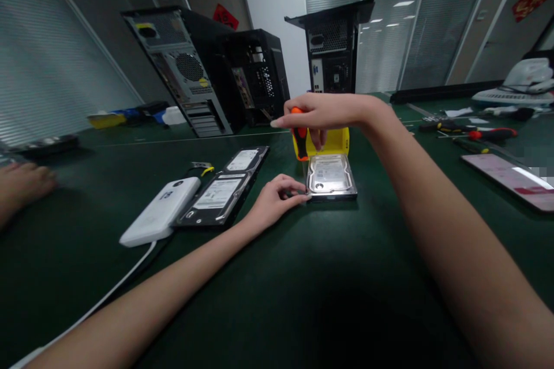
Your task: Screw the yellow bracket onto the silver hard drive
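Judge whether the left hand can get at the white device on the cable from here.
Probably yes, but not by a straight slide: the dark hard drives lie between the left hand and the white device, so it would likely lift over them, leaving the silver drive.

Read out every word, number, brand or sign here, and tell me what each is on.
Nothing reads with certainty.
Silver hard drive: label print too small.
Black drives: label print too small.
White device: dark marking, blurred.
Yellow object: tiny marking, unreadable.
Phone: screen blurred.
Red signs behind: characters blurred.
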Motion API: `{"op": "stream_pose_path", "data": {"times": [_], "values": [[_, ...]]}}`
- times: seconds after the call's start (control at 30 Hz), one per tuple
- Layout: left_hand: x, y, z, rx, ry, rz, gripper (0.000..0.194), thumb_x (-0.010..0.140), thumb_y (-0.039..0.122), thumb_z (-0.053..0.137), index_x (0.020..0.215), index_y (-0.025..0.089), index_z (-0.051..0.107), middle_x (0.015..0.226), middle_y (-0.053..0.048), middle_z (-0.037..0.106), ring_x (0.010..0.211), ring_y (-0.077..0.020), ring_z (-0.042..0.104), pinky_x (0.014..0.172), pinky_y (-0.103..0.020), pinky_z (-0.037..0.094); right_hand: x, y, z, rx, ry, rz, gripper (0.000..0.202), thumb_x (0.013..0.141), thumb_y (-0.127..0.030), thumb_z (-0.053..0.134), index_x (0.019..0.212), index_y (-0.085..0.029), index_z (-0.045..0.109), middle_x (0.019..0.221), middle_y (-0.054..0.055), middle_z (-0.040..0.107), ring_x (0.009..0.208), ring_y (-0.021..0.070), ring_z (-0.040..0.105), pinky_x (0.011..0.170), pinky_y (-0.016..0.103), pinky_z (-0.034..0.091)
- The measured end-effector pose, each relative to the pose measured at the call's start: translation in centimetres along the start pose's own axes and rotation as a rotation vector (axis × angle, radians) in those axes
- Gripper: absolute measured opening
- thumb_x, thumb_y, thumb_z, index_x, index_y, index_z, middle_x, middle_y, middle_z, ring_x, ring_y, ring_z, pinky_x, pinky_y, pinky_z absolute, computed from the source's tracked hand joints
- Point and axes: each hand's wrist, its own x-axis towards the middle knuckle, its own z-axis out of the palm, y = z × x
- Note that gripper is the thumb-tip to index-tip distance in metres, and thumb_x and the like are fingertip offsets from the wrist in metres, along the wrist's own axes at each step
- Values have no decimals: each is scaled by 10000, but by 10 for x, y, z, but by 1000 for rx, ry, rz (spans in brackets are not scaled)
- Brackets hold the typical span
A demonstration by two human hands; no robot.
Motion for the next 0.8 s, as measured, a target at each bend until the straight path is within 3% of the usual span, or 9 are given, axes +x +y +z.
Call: {"op": "stream_pose_path", "data": {"times": [0.1,0.23,0.63,0.8], "values": [[0,1,0,0,2,-11,258,755,386,657,904,180,703,949,-48,563,787,-148,536,664,-275,427,-5,-7,-2,12,-19,64,223,942,-307,357,957,-132,495,915,48,597,648,73,619,565,167,503],[0,0,1,-2,0,-1,274,758,408,655,909,183,699,963,-48,564,784,-145,534,665,-277,428,-7,-8,-2,46,-65,63,144,934,-234,401,984,-134,492,851,30,606,646,63,608,579,144,493],[0,-2,6,-9,-44,58,285,768,399,660,961,191,686,1016,-54,558,825,-149,538,704,-283,442,-1,11,2,79,-15,-153,212,898,-316,516,895,-121,600,774,20,653,571,40,605,517,113,483],[0,-2,7,-1,-43,60,289,768,388,663,967,180,682,1018,-58,555,838,-154,542,704,-285,439,-3,6,2,28,10,-45,377,922,-422,389,931,-110,599,740,0,647,535,29,601,540,91,462]]}}
